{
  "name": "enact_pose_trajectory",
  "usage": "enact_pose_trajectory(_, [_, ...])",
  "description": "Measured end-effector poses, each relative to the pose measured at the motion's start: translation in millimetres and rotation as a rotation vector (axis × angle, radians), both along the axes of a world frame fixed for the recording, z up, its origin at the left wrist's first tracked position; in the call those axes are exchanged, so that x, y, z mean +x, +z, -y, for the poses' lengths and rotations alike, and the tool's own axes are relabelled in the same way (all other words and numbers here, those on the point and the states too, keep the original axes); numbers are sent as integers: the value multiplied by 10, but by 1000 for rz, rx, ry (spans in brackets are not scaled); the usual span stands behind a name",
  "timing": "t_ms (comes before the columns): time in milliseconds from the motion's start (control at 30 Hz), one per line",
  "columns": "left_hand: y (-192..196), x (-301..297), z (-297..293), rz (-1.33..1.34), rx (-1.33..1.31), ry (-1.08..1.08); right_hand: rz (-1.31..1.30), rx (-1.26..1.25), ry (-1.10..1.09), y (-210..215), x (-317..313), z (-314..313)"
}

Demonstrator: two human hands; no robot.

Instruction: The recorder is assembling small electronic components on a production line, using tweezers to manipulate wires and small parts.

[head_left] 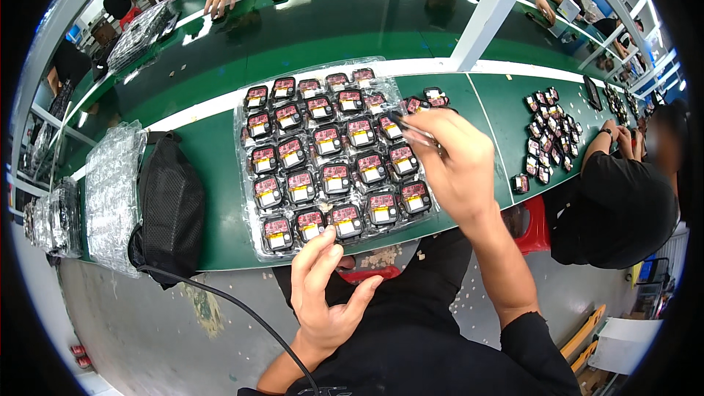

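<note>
1. Black shirt cloth [411,352] is seen nearest the camera, below both sets of fingers; a black cable [236,299] is draped to the left of the left fingers.
2. At the left hand [323,312], the fingers are loosely curled, the thumb is spread well away, and nothing is seen to be held. Its fingertips are placed at the near edge of a clear tray [257,238]; whether it is touched cannot be told.
3. At the right hand [463,161], thumb and forefinger are pinched together on a slim tool [424,134], apparently tweezers. Whether anything is gripped in its tips cannot be told.
4. One black-rimmed module [390,128] is set in the tray just left of the right fingers, beside the tool's tips. The right hand is much the nearer. No clear long axis is shown by this squarish module; the tool is slanted leftward and slightly away from the fingers.
5. More modules are seated in rows, left of the right fingers and beyond the left ones.
6. Loose modules [435,97] are scattered just beyond the right fingers, and a larger cluster [546,132] is spread well to their right.
7. Far left of both hands, a black bag [172,194] is rested beside stacked clear trays [114,194].
</note>
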State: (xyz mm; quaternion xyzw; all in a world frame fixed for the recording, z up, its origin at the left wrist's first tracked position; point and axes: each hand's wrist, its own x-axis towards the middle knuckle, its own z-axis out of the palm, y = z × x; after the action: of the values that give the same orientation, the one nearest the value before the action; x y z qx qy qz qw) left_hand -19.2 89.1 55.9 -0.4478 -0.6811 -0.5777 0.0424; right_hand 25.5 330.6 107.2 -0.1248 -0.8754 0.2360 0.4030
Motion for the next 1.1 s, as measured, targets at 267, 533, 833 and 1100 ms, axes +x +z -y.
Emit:
enact_pose_trajectory(267, [15,83,38,39,-89,-64,598,210,14,-173,-528,-710])
enact_pose_trajectory(533, [-75,24,55,117,-52,-60,349,-162,-164,-18,-62,-681])
enact_pose_trajectory(833, [-167,14,46,111,-92,-89,570,-207,-367,-476,675,-461])
enact_pose_trajectory(1100, [-137,49,19,100,-68,-98,496,-279,-361,-515,614,-470])
